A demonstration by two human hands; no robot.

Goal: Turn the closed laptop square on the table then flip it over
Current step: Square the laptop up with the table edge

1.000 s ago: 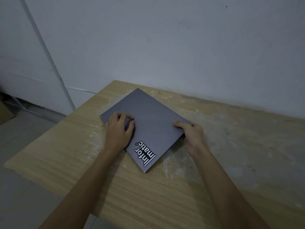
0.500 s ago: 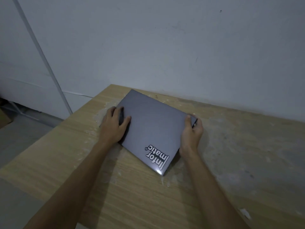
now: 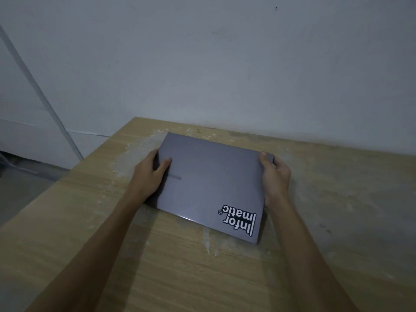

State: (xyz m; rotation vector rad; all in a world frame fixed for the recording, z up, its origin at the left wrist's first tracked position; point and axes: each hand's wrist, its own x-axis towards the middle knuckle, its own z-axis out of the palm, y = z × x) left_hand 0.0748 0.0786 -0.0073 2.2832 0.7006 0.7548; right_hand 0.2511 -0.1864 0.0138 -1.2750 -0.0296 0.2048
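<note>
Laptop (image 3: pixel 211 188): closed, lid up, on table (image 3: pixel 157 266).
Left hand (image 3: pixel 149 174): fingers clasp its left edge.
Right hand (image 3: pixel 275 176): fingers clasp its right edge.

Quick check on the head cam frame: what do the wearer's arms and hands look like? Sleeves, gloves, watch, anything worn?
Both forearms are bare as far as the frame shows, with no sleeves in view. The left hand and right hand wear no gloves. No watch, bracelet or rings can be seen, though the light is dim. No cables, markers or tracking gear on either arm.
</note>
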